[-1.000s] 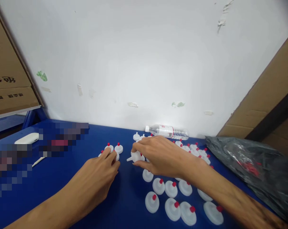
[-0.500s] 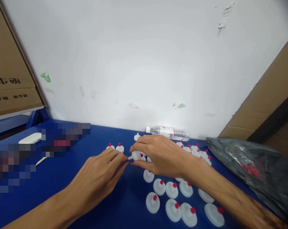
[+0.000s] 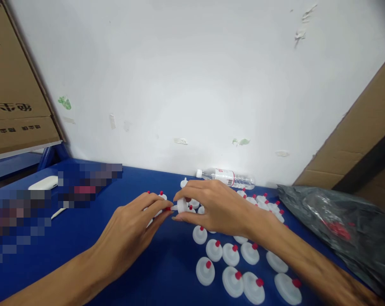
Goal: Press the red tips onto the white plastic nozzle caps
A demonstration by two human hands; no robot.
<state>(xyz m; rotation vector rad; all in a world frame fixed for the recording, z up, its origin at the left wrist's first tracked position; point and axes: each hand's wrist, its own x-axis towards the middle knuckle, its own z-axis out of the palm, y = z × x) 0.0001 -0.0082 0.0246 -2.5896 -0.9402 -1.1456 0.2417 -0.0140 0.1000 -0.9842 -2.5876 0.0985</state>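
My right hand (image 3: 208, 206) grips a white plastic nozzle lid (image 3: 181, 206) by its round base, with the thin spout pointing left. Pinched in the fingertips of my left hand (image 3: 139, 216) is a small red cap (image 3: 168, 208), which sits at the end of that spout. Whether it is fully seated I cannot tell. Below and right of the hands, several white lids with red caps (image 3: 231, 255) lie on the blue table (image 3: 167, 267). A white lid without a red cap (image 3: 184, 182) stands just beyond my right fingers. More capped lids are partly hidden behind both hands.
A clear plastic bottle (image 3: 226, 177) lies against the white wall. On the right is a dark plastic bag (image 3: 335, 229) with red caps (image 3: 338, 230) showing. At the left edge are a white case (image 3: 43, 183), blurred items and a cardboard box (image 3: 20, 85).
The red cap now shows clearly on the spout's tip, and the lid is turned slightly more sideways. Both hands stay almost in place; the whole view has shifted slightly.
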